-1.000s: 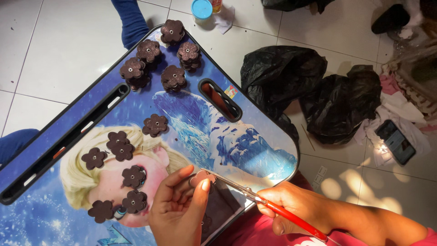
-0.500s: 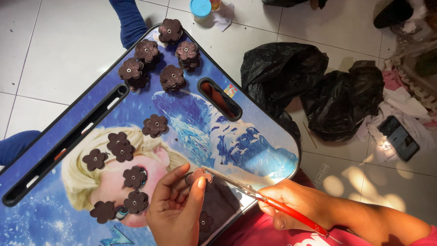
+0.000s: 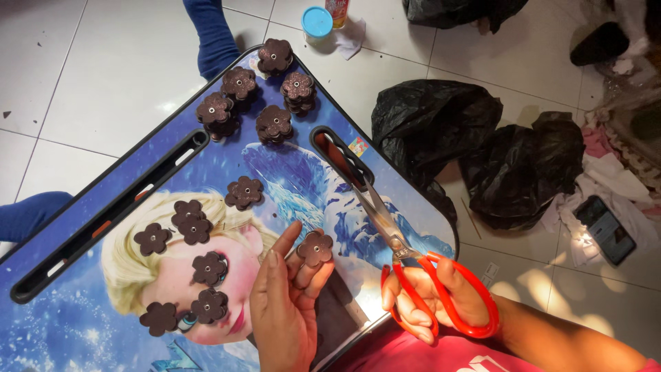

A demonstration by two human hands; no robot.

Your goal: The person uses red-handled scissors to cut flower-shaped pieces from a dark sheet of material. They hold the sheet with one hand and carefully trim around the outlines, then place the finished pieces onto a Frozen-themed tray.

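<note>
Since the earlier frame the left hand [image 3: 286, 310] has lifted a brown flower-shaped piece [image 3: 315, 248] clear of the dark sheet [image 3: 337, 313], and the scissors [image 3: 406, 251] have swung up so their blades now point away from the body. Left of that pinched flower, several loose brown flowers [image 3: 193, 265] lie flat on the blue lap table [image 3: 117, 179] (one more sits just above the fingertips). Thumb and fingers close on the flower piece, holding it just over the table beside the dark sheet. Immediately to its right, the right hand [image 3: 430, 296] grips the red handles, fingers through the loops, blades nearly closed and reaching toward the table's oval slot [image 3: 337, 155]. Beyond the blade tips, farther up, stacked flowers [image 3: 258, 93] cluster near the table's far corner. Right of the scissors, well apart, black plastic bags [image 3: 475, 148] rest on the tiled floor [image 3: 82, 69].
</note>
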